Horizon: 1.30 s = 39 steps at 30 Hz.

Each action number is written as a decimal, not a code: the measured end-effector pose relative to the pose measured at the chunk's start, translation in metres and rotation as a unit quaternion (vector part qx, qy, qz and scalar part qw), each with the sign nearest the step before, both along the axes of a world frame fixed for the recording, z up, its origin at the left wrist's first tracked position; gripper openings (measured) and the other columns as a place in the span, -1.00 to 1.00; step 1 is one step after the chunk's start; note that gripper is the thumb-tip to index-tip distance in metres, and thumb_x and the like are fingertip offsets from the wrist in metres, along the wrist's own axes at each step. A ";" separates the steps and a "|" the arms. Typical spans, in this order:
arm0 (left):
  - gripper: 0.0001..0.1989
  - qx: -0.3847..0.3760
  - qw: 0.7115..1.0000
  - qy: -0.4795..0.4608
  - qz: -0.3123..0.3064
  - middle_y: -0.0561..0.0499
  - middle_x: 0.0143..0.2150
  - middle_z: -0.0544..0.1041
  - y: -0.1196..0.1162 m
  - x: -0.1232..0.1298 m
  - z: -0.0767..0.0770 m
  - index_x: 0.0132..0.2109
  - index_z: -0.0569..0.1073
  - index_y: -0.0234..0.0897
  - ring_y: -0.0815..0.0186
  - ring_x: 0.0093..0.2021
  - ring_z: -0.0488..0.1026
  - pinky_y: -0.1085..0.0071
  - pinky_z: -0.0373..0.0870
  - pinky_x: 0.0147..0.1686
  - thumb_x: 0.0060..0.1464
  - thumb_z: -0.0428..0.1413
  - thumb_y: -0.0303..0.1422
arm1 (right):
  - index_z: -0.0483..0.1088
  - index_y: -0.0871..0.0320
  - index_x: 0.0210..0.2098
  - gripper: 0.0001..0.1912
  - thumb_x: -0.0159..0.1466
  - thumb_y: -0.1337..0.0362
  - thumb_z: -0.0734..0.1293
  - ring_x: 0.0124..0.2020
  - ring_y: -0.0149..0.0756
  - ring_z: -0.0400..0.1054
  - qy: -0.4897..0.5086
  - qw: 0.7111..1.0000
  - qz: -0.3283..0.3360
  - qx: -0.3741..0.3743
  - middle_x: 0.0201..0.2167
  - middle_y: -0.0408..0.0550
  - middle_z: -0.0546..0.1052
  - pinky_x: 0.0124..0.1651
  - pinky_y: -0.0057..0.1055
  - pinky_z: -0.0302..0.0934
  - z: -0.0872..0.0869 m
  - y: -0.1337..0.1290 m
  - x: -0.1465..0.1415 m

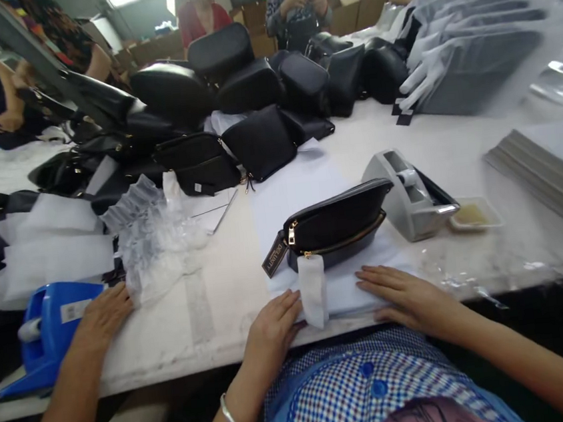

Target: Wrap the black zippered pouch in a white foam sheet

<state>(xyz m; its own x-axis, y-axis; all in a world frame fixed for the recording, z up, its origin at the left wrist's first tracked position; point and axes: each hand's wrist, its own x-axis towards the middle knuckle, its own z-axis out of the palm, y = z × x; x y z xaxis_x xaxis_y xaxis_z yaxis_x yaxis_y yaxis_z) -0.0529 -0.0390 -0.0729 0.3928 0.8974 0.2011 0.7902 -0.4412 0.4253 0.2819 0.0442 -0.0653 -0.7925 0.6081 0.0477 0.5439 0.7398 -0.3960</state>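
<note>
A black zippered bag (338, 222) with gold zip pulls stands on white paper sheets (284, 190) in front of me. From its left end hangs a dark printed tag (275, 255). A small white wrapped strip (313, 291) dangles from the lower zip over the paper. My left hand (275, 319), with a silver bangle at the wrist, rests on the paper's near edge beside that strip, fingers stretched out. My right hand (403, 292) lies flat on the paper at the right, below the bag, its fingers spread. Neither hand grips anything.
A grey tape dispenser (400, 192) and a small tray (473, 214) stand right of the bag. Grey sheets (544, 176) are stacked farther right. At left are a blue dispenser (47, 329), clear plastic (149, 245) and a co-worker's hand (108, 310). Black bags (248, 87) pile up behind.
</note>
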 end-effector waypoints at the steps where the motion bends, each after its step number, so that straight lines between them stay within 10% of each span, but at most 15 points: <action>1: -0.59 0.002 1.000 0.010 -0.006 -0.14 0.19 0.47 0.002 0.000 0.000 0.20 0.38 -0.20 0.13 0.21 0.40 0.13 0.41 0.18 0.22 0.09 -0.47 | 0.23 0.04 0.30 -0.44 0.34 0.17 0.32 0.32 -0.04 0.14 0.004 1.000 0.003 0.005 0.30 0.02 0.29 0.33 -0.02 0.12 0.000 0.002 -0.001; 10: -0.50 -0.059 0.990 0.116 -0.052 -0.20 0.22 0.43 0.004 0.010 0.027 0.19 0.35 -0.30 0.17 0.21 0.40 0.29 0.38 0.16 0.12 0.01 -0.68 | 0.39 0.16 0.16 -0.53 0.31 0.55 0.19 0.22 -0.10 0.29 -0.021 0.993 0.046 0.103 0.19 0.10 0.42 0.22 -0.14 0.28 0.004 0.003 -0.005; 19: -0.73 -0.055 0.989 0.141 0.007 -0.05 -0.22 0.61 0.018 0.004 0.037 -0.05 0.49 -0.22 0.23 -0.23 0.57 0.41 0.46 -0.22 0.19 0.00 -0.56 | 0.51 0.09 -0.03 -0.60 0.24 0.53 0.23 -0.13 -0.23 0.54 -0.029 0.992 -0.022 0.118 -0.06 -0.02 0.60 -0.05 -0.37 0.41 0.012 0.012 -0.015; 25: -0.70 -0.040 0.988 0.146 -0.028 -0.03 -0.23 0.62 -0.011 0.007 0.043 -0.05 0.49 -0.22 0.25 -0.26 0.57 0.43 0.47 -0.26 0.18 0.01 -0.61 | 0.50 0.13 -0.03 -0.60 0.23 0.54 0.21 -0.19 -0.22 0.55 0.018 0.980 0.016 0.198 -0.12 0.02 0.62 -0.13 -0.36 0.44 0.005 -0.024 -0.009; 30: -0.73 -0.105 0.992 0.058 -0.042 -0.06 -0.18 0.64 -0.047 0.006 0.049 -0.04 0.52 -0.20 0.23 -0.24 0.59 0.44 0.49 -0.25 0.17 0.07 -0.54 | 0.48 0.09 0.02 -0.66 0.28 0.38 0.26 -0.16 -0.19 0.54 0.060 0.993 0.038 0.091 -0.12 0.00 0.62 -0.07 -0.33 0.43 0.020 -0.056 0.005; 35: -0.77 -0.154 0.973 -0.136 0.105 0.02 -0.22 0.65 -0.028 -0.027 0.078 -0.14 0.58 -0.15 0.25 -0.19 0.58 0.44 0.46 -0.14 0.25 0.07 -0.20 | 0.48 -0.01 -0.05 -0.76 0.35 0.13 0.27 -0.18 -0.21 0.54 0.178 0.953 -0.195 0.148 -0.17 -0.08 0.62 -0.07 -0.37 0.44 0.056 -0.040 0.024; 39: -0.64 -0.124 0.889 -0.368 0.241 -0.10 -0.16 0.63 0.053 -0.046 0.077 -0.07 0.54 -0.26 0.17 -0.14 0.58 0.31 0.49 -0.11 0.17 0.13 -0.08 | 0.27 0.03 0.24 -0.41 0.28 -0.04 0.31 0.07 0.00 0.43 0.240 0.901 -0.314 0.177 0.20 0.05 0.41 0.15 -0.13 0.33 0.074 0.001 0.011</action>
<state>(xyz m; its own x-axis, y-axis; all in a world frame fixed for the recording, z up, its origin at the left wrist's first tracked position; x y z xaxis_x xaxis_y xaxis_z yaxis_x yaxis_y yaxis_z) -0.0986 0.0136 0.0037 -0.2062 0.9784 0.0177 0.3297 0.0525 0.9426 0.2934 0.0456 0.0090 -0.1334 0.8093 0.5721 0.7291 0.4711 -0.4964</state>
